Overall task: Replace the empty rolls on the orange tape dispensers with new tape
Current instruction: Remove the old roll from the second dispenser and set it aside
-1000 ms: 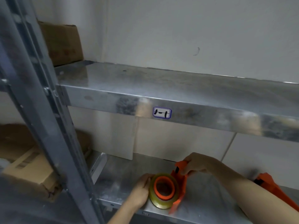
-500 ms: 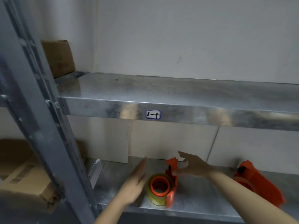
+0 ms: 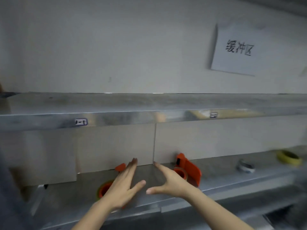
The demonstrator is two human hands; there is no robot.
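Over the shelf, left hand and right hand hover, grips wide, holding nothing. The left dispenser, partly hidden, seems loaded. The right dispenser stands just behind the right hand. Likely next: grasp it and fetch the yellow roll, well to the right.

Bare left hand, bare right hand, slim fingers, bare forearms

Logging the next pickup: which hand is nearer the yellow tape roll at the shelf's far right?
Right. The right hand is well left of the yellow tape roll, in front of an orange dispenser; the left hand is even farther left, over the other dispenser.
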